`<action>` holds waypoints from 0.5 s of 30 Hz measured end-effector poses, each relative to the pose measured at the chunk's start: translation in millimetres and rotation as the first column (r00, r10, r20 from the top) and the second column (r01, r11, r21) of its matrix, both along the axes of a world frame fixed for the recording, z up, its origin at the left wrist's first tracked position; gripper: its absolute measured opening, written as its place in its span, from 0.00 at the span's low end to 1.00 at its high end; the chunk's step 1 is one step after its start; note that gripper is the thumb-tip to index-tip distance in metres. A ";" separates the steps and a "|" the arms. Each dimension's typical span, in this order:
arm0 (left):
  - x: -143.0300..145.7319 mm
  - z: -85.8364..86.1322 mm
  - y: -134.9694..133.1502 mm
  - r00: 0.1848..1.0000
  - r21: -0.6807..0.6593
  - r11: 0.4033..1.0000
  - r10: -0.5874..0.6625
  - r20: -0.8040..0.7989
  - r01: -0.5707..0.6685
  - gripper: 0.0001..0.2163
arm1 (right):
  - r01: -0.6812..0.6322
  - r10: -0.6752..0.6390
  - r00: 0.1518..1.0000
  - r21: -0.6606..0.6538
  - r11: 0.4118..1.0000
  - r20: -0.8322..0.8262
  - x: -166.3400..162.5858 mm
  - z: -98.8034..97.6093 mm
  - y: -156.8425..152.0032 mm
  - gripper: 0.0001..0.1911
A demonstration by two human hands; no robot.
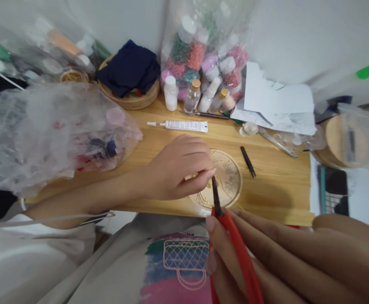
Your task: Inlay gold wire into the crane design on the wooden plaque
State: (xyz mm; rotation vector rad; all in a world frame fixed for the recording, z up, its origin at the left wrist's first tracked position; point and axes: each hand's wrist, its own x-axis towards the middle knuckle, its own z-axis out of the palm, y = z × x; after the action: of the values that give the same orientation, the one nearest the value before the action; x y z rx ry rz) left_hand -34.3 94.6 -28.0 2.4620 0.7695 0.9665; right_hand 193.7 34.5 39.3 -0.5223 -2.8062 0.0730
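My left hand [178, 169] rests on the wooden board [276, 185], its fingers curled and pinched over the left part of a round wooden disc [231, 177] with a gold wire pattern. What the fingertips pinch is too small to name. My right hand [285, 257], close to the camera, grips red-handled pliers [235, 249]. The pliers' dark tips [216, 194] reach the disc just under my left fingertips.
A white glue tube [184, 125] and black tweezers [248, 161] lie on the board. Bead bottles [200, 63] in a plastic bag stand at the back, beside paper sheets [276, 105]. A dark cloth [129, 69] sits on a round basket. A big plastic bag [45, 131] fills the left.
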 end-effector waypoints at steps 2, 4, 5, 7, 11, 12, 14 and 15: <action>0.0 -0.6 -0.1 1.000 0.020 1.000 0.011 0.024 -0.011 0.10 | -0.020 0.021 1.000 0.053 0.998 -0.005 -1.7 5.7 5.7 0.14; 0.0 -1.3 0.2 0.999 0.036 0.999 0.014 0.034 -0.016 0.09 | -0.070 0.068 0.997 0.082 0.994 0.026 -4.1 11.4 9.4 0.15; 0.1 -1.5 0.4 0.999 0.043 0.999 0.018 0.035 -0.019 0.09 | -0.120 0.119 0.993 0.105 0.987 0.021 -5.4 13.5 10.4 0.15; 0.0 -2.1 1.0 0.999 0.052 0.998 0.028 0.038 -0.030 0.09 | -0.176 0.171 0.984 0.123 0.977 0.046 -7.9 16.0 10.3 0.14; -0.4 -3.0 1.1 0.996 0.075 0.996 0.050 0.075 -0.055 0.09 | -0.134 0.122 0.983 0.087 0.987 0.138 -12.7 18.5 6.4 0.13; -0.5 -3.1 0.8 0.995 0.081 0.995 0.056 0.077 -0.062 0.09 | -0.130 0.118 0.983 0.085 0.988 0.141 -13.8 19.0 5.7 0.13; -0.7 -3.2 0.2 0.995 0.093 0.993 0.065 0.074 -0.072 0.09 | -0.136 0.123 0.983 0.089 0.987 0.140 -15.7 19.8 5.3 0.13; -0.8 -3.2 -0.1 0.995 0.099 0.992 0.068 0.074 -0.075 0.09 | -0.137 0.124 0.982 0.092 0.986 0.141 -16.3 20.0 5.4 0.13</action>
State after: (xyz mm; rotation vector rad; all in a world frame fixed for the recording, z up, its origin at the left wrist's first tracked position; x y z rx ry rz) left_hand -35.1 94.5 -31.2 2.4865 0.8088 1.1386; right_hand 177.4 39.8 59.3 -0.3302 -2.9544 -0.0809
